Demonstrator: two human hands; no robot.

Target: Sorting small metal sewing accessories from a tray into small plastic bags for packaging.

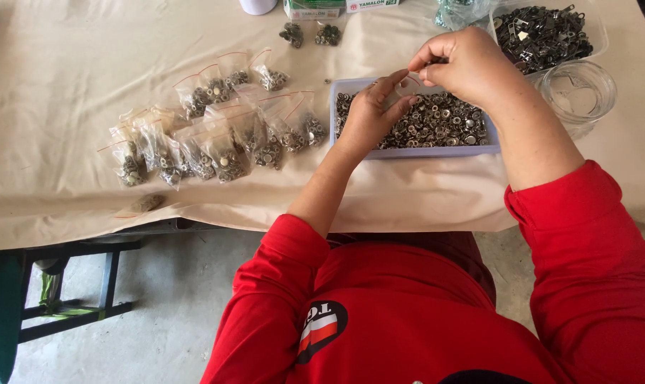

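Pinching one small clear bag (pixel 408 84) between both hands, left (pixel 371 117) and right (pixel 464 64), above the tray (pixel 436 151) of metal snaps (pixel 436 121).

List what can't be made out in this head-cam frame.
- Head view: whatever the right hand pinches, hidden by its fingers.
- Small clear bag at the left hand: contents too faint.
- Parts in the lavender tray: too small to identify.
- White cylinder and boxes: cut by top edge.
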